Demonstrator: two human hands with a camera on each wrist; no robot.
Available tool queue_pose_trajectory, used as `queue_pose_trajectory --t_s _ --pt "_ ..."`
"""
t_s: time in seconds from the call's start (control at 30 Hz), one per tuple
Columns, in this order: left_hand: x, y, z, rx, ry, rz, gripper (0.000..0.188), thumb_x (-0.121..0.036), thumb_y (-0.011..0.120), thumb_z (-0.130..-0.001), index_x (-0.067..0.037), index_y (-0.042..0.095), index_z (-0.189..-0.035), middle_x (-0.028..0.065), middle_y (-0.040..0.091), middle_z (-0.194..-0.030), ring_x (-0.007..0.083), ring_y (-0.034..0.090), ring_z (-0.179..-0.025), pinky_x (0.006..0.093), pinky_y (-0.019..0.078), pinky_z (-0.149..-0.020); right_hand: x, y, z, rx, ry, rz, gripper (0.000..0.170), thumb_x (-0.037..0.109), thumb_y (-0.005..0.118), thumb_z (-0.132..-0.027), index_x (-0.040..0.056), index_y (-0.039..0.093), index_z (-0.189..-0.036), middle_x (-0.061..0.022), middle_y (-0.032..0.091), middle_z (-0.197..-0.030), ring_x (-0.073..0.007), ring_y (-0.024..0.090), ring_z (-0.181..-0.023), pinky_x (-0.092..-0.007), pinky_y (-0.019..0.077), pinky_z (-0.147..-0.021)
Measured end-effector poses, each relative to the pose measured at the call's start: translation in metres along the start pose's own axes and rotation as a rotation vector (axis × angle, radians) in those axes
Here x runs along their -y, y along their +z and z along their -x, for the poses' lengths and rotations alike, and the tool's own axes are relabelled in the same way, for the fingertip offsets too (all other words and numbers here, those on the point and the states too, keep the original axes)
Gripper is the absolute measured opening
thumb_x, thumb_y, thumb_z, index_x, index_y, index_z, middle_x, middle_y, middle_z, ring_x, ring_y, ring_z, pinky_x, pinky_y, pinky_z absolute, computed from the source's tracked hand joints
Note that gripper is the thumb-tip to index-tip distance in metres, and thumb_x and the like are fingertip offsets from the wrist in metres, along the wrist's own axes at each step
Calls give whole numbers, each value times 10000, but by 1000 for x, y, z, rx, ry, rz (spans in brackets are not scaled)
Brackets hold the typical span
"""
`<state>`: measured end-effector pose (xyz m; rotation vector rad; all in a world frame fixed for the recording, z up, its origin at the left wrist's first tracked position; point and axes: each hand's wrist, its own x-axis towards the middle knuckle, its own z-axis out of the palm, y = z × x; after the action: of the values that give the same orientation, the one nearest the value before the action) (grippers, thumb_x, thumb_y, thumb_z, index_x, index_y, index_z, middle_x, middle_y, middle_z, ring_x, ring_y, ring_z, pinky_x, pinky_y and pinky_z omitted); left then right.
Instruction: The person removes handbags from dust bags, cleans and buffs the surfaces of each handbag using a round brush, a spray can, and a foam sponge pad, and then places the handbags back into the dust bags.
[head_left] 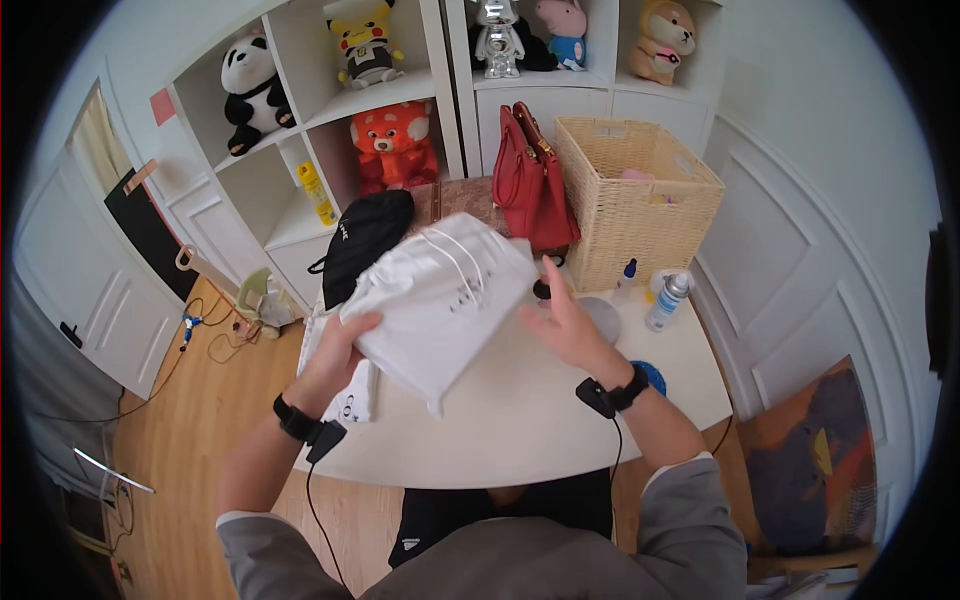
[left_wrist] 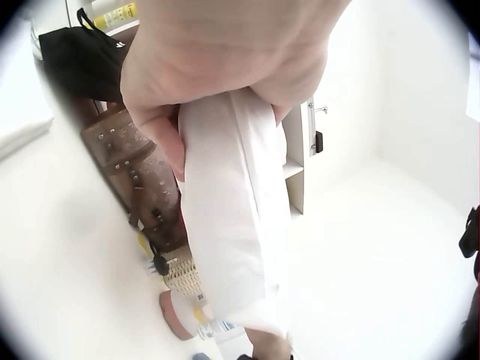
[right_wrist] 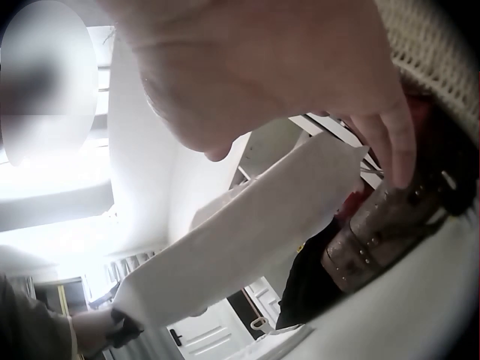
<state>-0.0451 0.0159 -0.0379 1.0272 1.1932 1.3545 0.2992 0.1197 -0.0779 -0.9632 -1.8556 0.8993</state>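
Note:
A white drawstring dust bag [head_left: 425,320], filled out flat and with cords and dark print on its face, is held tilted above the table. My left hand [head_left: 342,352] grips its lower left edge, thumb on top. The left wrist view shows that hand [left_wrist: 232,60] wrapped over the end of the bag [left_wrist: 229,210]. Just off the bag's right side, my right hand [head_left: 572,328] has its fingers extended and holds nothing. In the right wrist view a gap shows between the right hand [right_wrist: 277,75] and the bag [right_wrist: 240,240].
Behind the bag, a black drawstring bag [head_left: 368,240], a brown patterned case [head_left: 465,200], a red handbag [head_left: 535,185] and a wicker basket [head_left: 635,225] line the table's back. A spray can [head_left: 667,302] and small bottle [head_left: 626,280] stand at right. White cloth [head_left: 355,400] lies at left.

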Motion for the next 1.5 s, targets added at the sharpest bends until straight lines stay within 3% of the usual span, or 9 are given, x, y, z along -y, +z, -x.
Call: queue_pose_trajectory --t_s 0.13,0.3,0.37,0.57,0.73,0.97,1.17,1.23,1.5 --pt "21 -5 15 164 10 -144 552 -116 785 -898 56 600 -1389 100 708 -1291 188 673 -1170 332 527 -1016 -8 0 13 214 92 -140 771 247 807 -936 -21 401 -1535 -195 604 -1424 -243 631 -1262 -353 542 -989" --pt "16 -8 7 417 118 -498 611 -10 843 -809 36 609 -1371 124 729 -1229 181 678 -1139 354 525 -1022 -42 15 66 164 -8 5 749 214 909 -784 -1 557 -1410 -201 712 -1291 -323 691 -1231 -419 539 -1037" --pt "18 -5 2 513 384 -853 626 -7 845 -786 30 611 -1365 148 730 -1199 220 687 -1130 348 523 -1022 -34 17 80 143 90 121 751 251 917 -763 20 578 -1392 -217 720 -1269 -363 691 -1220 -440 546 -1028" --pt "22 -3 -2 509 306 -748 686 3 845 -770 33 583 -1403 142 702 -1248 230 675 -1161 351 518 -1035 -44 25 84 70 142 203 718 312 909 -743 54 621 -1348 -253 741 -1180 -445 690 -1170 -484 566 -996" --pt "11 7 14 472 215 -787 732 -10 822 -797 15 531 -1468 146 661 -1336 231 632 -1257 357 479 -1101 -38 4 84 149 -40 159 708 146 795 -831 -7 518 -1464 -276 597 -1432 -459 556 -1370 -463 470 -1130" --pt "-4 25 22 467 514 -927 809 -78 767 -857 -12 388 -1569 226 569 -1443 358 556 -1378 409 423 -1177 27 -11 84 -132 -214 308 700 107 802 -819 4 532 -1456 -244 563 -1449 -408 523 -1378 -466 401 -1171" --pt "5 57 8 344 387 -841 570 -121 801 -904 -6 530 -1393 178 657 -1279 293 683 -1190 369 541 -1006 48 13 55 7 -344 509 354 89 796 -812 22 674 -1138 -163 630 -1336 -366 582 -1267 -501 430 -1055" --pt "8 60 8 310 426 -879 508 -129 806 -913 -7 560 -1340 167 680 -1217 283 715 -1115 358 571 -936 43 11 43 33 -343 486 182 94 745 -832 35 669 -987 -143 704 -1089 -352 665 -1095 -466 480 -910" --pt "25 57 12 214 625 -921 492 -203 819 -895 -68 586 -1307 164 690 -1048 361 666 -943 442 523 -841 70 -22 6 117 -185 564 125 66 651 -852 46 682 -971 -183 739 -886 -405 707 -796 -510 544 -693"
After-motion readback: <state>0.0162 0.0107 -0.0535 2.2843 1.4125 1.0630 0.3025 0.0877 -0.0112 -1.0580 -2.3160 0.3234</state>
